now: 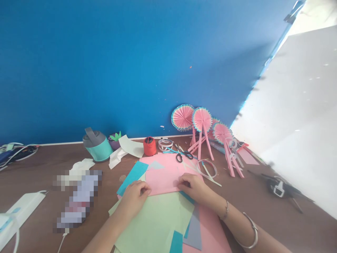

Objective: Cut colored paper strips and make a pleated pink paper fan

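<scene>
My left hand [134,197] and my right hand [194,186] both rest on the near edge of a pink paper sheet [165,173] lying on the brown table [37,175]. Their fingers are curled and pressed onto that edge, as if pinching or creasing it. Under the pink sheet lie a pale green sheet [155,225], a teal sheet [133,176] and more pink and grey pieces. Black-handled scissors [184,155] lie just beyond the pink sheet.
Several pink pleated paper fans [202,121] on pink sticks lean against the blue wall. A teal and grey container [97,144], a red spool [150,146], tape rolls [165,144] and white paper scraps [131,146] stand at the back. A black tool [279,187] lies at the right.
</scene>
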